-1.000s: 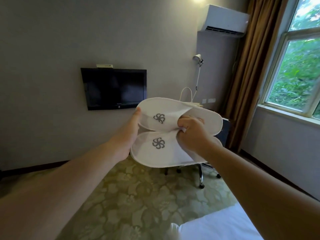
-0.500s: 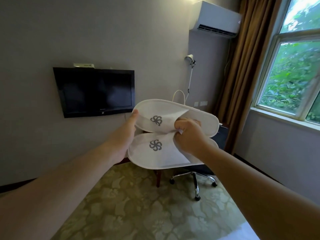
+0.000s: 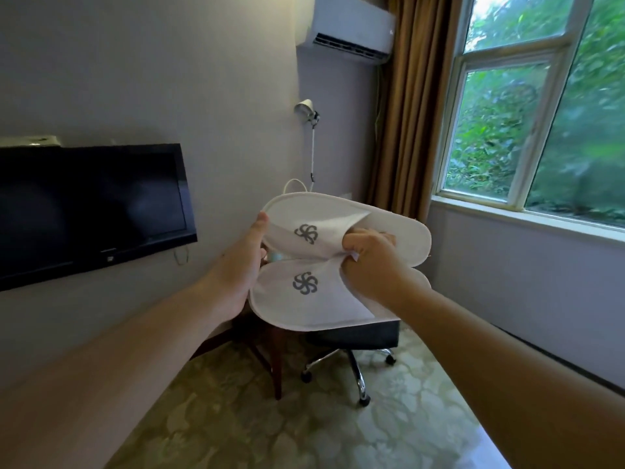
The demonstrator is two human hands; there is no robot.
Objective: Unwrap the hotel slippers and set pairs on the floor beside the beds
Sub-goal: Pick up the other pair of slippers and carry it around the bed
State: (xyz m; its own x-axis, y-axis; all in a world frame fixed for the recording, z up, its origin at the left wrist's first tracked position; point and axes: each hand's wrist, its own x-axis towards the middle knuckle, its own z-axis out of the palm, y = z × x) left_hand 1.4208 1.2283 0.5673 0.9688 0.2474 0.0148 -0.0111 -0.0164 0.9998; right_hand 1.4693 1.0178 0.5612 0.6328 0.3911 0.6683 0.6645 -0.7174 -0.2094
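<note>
Two white hotel slippers with grey pinwheel logos are held up in front of me at chest height, toes to the left. The upper slipper point(image 3: 402, 235) lies above the lower slipper point(image 3: 304, 309). My left hand point(image 3: 236, 265) holds the pair at the toe end, thumb up against the upper slipper's rim. My right hand point(image 3: 368, 262) is curled over the straps' open edges, fingers tucked into the upper slipper, pinching the fabric. No wrapper is visible on them.
A dark TV point(image 3: 88, 211) hangs on the wall at left. Behind the slippers stand a wooden desk point(image 3: 270, 353) and a wheeled office chair point(image 3: 355, 363). A window point(image 3: 541, 113), brown curtain point(image 3: 409, 123) and air conditioner point(image 3: 348, 32) are at right. Patterned carpet point(image 3: 270, 424) covers the floor.
My view has swung to the right, so the TV slid left and the bed corner left the frame. Both hands keep the same hold on the slippers.
</note>
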